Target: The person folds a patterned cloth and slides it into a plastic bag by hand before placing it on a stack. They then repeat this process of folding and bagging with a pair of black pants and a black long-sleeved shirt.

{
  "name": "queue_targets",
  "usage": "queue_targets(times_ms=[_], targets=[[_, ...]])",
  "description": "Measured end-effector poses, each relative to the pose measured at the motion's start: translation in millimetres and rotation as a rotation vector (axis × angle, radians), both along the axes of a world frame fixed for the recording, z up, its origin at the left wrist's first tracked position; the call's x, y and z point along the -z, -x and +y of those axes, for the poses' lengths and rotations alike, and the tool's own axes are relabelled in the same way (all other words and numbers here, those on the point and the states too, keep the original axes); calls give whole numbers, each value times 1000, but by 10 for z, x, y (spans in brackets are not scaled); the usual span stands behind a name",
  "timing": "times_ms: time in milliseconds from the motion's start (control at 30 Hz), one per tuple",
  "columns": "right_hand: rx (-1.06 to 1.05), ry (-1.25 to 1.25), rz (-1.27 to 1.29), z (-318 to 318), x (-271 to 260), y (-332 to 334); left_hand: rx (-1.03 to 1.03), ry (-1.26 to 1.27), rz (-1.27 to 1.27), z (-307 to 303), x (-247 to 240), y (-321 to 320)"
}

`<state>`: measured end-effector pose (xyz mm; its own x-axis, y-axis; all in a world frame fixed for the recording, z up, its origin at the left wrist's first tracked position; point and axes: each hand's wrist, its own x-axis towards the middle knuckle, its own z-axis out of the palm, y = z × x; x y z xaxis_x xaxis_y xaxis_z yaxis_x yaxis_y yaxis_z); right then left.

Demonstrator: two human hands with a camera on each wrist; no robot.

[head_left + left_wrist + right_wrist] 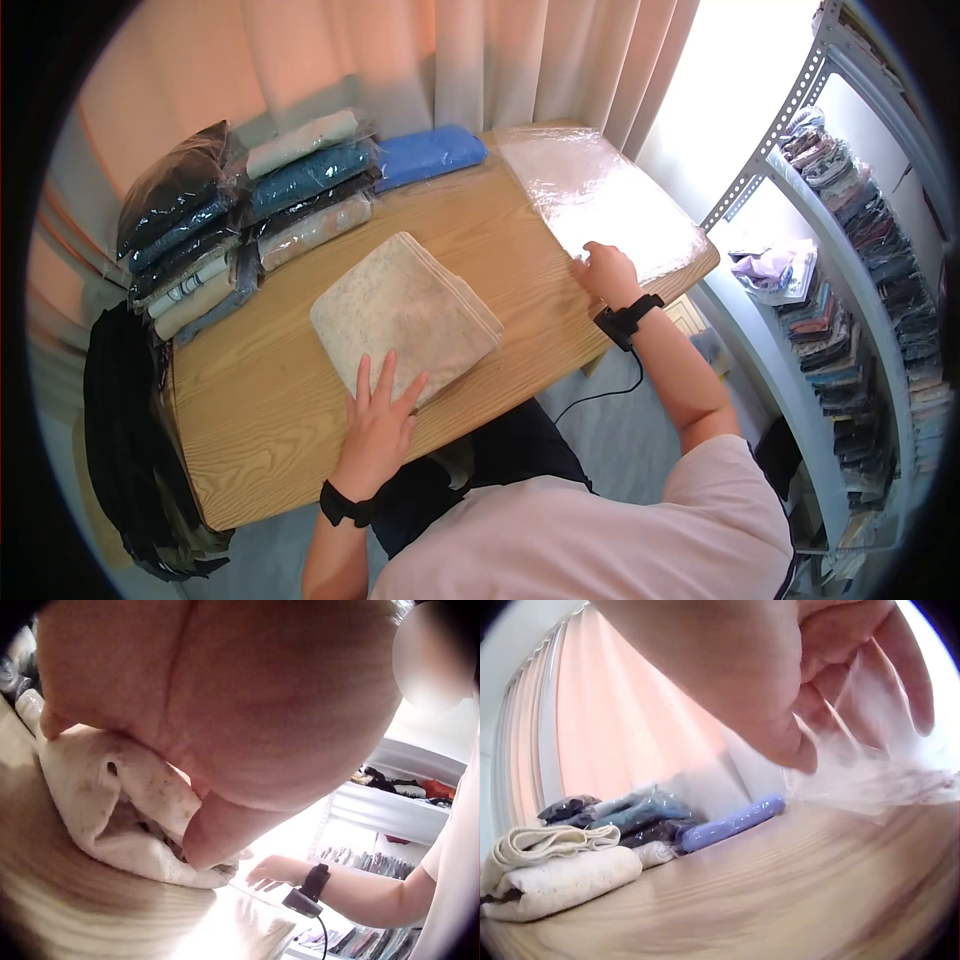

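Note:
A folded cream cloth garment (400, 305) with a faint pattern lies on the wooden table in front of the person. Spread fingers of the left hand (380, 420) rest on its near edge. In the left wrist view the garment's folded layers (127, 802) show beneath that hand. Farther right, the right hand (608, 275) is at the near left edge of a flat stack of clear plastic bags (610, 190). Its fingers are bent down around thin film (862, 705), which rises between thumb and fingers in the right wrist view.
Bagged folded garments (310, 180) are piled at the table's back left, beside a blue bagged one (430, 157). Black clothing (130, 440) hangs over the left edge. A metal shelf (800, 240) of packed garments stands at right. A cable (610, 398) hangs from the right wrist.

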<state>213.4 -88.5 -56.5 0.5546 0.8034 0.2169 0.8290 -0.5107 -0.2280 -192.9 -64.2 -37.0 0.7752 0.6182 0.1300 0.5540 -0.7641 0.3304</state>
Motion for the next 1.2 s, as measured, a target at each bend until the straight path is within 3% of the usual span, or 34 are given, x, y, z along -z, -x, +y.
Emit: queue_targets(times_ms=[133, 200, 267, 333, 367, 433, 800, 867, 900, 1033, 1100, 1133, 1200], targets=[[90, -194, 13, 58, 45, -208, -8, 101, 28, 55, -43, -48], [110, -309, 211, 10, -25, -251, -3, 106, 34, 63, -48, -59], [85, -305, 245, -10, -37, -333, -7, 122, 37, 65, -62, -69], [42, -364, 633, -8, -33, -390, 4, 98, 22, 73, -37, -62], [43, -363, 633, -13, -19, -405, 15, 76, 8, 73, -27, -59], [39, -585, 1015, -36, -62, -361, 9, 93, 8, 69, -34, -65], [-11, -778, 986, 15, 19, -446, -5, 123, 13, 58, -70, -65], [263, -757, 1331, -2, -170, -325, -10, 131, 6, 60, -58, -56], [263, -731, 1450, 25, -58, -479, -15, 132, 4, 60, -54, -49], [214, -831, 1446, 12, 18, -531, -12, 135, -1, 64, -44, -49], [154, -991, 1157, 19, -26, -468, -7, 135, -5, 63, -45, -50], [154, -990, 1156, 26, -68, -407, -7, 129, 0, 63, -50, -51], [-123, -1198, 832, 44, -176, -245, -8, 124, 6, 67, -53, -54]])
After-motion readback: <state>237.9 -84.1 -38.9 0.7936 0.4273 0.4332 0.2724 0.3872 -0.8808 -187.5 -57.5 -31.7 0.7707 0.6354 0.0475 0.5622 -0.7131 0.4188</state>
